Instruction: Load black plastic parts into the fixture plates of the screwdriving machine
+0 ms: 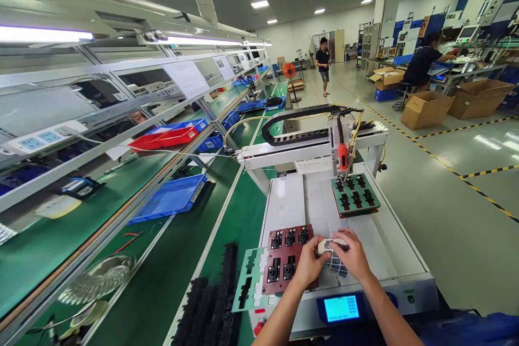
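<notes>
My left hand [308, 263] and my right hand [353, 253] meet over the white machine bed [377, 248]. Together they pinch a small sheet of labels [334, 255], white on top with dark squares below. Just left of my hands sits a dark red fixture [284, 255] holding several black parts. A green cover plate [248, 280] with cutouts lies beside it. Farther back, a green fixture [356, 194] with black parts sits under the machine's red tool head [343, 155].
A blue display [341, 308] sits on the machine's front. Black parts [211, 303] are piled on the green bench at left, with blue trays [172, 197] and a red tray [166, 138] beyond. Cardboard boxes [425, 108] and two people [323, 62] stand across the aisle.
</notes>
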Demonstrator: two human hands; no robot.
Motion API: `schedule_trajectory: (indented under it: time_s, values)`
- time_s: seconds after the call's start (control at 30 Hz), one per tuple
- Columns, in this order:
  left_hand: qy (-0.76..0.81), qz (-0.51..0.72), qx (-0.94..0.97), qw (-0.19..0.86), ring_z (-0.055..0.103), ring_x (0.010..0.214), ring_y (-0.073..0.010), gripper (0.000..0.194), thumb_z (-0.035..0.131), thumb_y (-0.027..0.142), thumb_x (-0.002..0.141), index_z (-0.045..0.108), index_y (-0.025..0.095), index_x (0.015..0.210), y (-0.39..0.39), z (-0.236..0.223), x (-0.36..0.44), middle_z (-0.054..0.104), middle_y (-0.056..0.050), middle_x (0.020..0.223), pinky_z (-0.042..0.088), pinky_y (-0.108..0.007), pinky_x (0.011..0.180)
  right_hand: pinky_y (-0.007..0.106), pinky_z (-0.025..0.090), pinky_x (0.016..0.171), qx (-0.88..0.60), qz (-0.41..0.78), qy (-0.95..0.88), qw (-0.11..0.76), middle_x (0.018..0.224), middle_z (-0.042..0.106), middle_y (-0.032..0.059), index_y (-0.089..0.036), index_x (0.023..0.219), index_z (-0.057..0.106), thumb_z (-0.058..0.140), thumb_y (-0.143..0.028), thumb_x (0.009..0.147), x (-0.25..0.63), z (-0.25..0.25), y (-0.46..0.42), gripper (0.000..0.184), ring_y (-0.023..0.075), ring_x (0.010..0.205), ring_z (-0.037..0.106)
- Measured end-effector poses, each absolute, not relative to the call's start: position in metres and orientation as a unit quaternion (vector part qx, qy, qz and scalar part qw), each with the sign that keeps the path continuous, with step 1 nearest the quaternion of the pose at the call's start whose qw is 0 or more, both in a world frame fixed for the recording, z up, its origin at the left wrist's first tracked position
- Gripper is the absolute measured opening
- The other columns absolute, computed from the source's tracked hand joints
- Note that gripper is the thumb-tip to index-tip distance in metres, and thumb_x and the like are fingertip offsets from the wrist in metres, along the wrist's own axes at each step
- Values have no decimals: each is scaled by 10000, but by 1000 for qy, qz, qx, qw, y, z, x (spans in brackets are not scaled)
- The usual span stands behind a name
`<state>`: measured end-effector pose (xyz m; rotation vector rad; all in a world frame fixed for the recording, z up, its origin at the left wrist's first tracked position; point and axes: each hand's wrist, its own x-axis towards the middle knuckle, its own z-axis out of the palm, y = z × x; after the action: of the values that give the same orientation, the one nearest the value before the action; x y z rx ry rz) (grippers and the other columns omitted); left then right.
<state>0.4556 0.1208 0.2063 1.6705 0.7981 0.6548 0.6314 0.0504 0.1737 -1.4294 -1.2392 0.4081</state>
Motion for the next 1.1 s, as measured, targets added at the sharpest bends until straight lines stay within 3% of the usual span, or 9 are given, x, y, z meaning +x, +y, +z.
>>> schedule_trajectory:
  time_s: [0.2, 0.33, 0.4, 0.53, 0.67, 0.83, 0.9, 0.97, 1.1]
  values:
    - [326, 265, 663, 620, 626, 874, -185, 408, 766, 194, 766, 649, 173, 1156, 122, 210, 451, 698, -37, 987, 471, -275, 769, 516, 574, 973, -610, 193, -544, 543, 940, 780, 69, -282, 849, 806, 762, -310, 905, 638, 177, 51, 77, 346, 1165, 683]
    - [319, 277, 647, 634, 652, 908, -192, 405, 771, 172, 761, 654, 170, 1148, 121, 211, 453, 720, -50, 1031, 485, -285, 799, 675, 330, 1218, -599, 150, -586, 525, 935, 805, 25, -346, 984, 825, 734, -269, 936, 636, 183, 52, 129, 346, 1234, 658]
    - [315, 286, 638, 642, 668, 949, -204, 406, 774, 179, 771, 656, 170, 1159, 120, 211, 454, 732, -63, 1071, 499, -300, 841, 705, 254, 1252, -596, 93, -616, 507, 1037, 813, 13, -376, 1086, 814, 685, -247, 972, 634, 184, 51, 215, 340, 1253, 650]
    - [305, 302, 634, 643, 692, 1020, -232, 418, 768, 183, 785, 658, 168, 1187, 119, 209, 456, 752, -85, 1119, 521, -336, 912, 709, 342, 1212, -589, 31, -642, 490, 1196, 784, 11, -389, 1120, 801, 637, -214, 990, 625, 185, 45, 273, 337, 1267, 630]
    - [348, 322, 651, 593, 714, 1064, -267, 436, 755, 176, 780, 666, 153, 1207, 123, 198, 456, 761, -122, 1177, 545, -392, 962, 610, 487, 1129, -543, 105, -632, 543, 1316, 717, 46, -371, 1091, 805, 661, -284, 986, 615, 187, 42, 198, 347, 1348, 557]
    - [437, 330, 689, 475, 639, 1313, -332, 670, 777, 165, 748, 622, 182, 1400, 124, 191, 430, 683, -170, 1412, 482, -507, 1138, 525, 537, 1069, -581, 225, -540, 566, 1223, 736, 91, -302, 1552, 487, 561, -294, 1009, 597, 175, 80, 548, 285, 1170, 669]
    - [464, 358, 692, 422, 665, 1277, -326, 549, 731, 214, 816, 655, 186, 1359, 123, 192, 409, 706, -167, 1372, 506, -522, 1112, 509, 558, 1035, -578, 249, -543, 557, 1176, 763, 64, -302, 1562, 463, 638, -265, 936, 583, 167, 104, 651, 269, 1091, 705]
    - [486, 376, 678, 403, 724, 1155, -311, 433, 698, 290, 871, 689, 179, 1289, 123, 193, 387, 749, -164, 1271, 559, -517, 1035, 483, 577, 1002, -564, 267, -553, 552, 1106, 789, 33, -313, 1488, 548, 721, -236, 850, 568, 163, 125, 666, 258, 1025, 727]
    - [504, 389, 628, 448, 762, 1014, -293, 430, 748, 436, 861, 719, 172, 1199, 125, 191, 350, 782, -151, 1151, 610, -485, 934, 464, 581, 956, -559, 285, -523, 576, 1010, 797, 42, -267, 1345, 640, 733, -281, 862, 550, 170, 139, 492, 254, 934, 731]
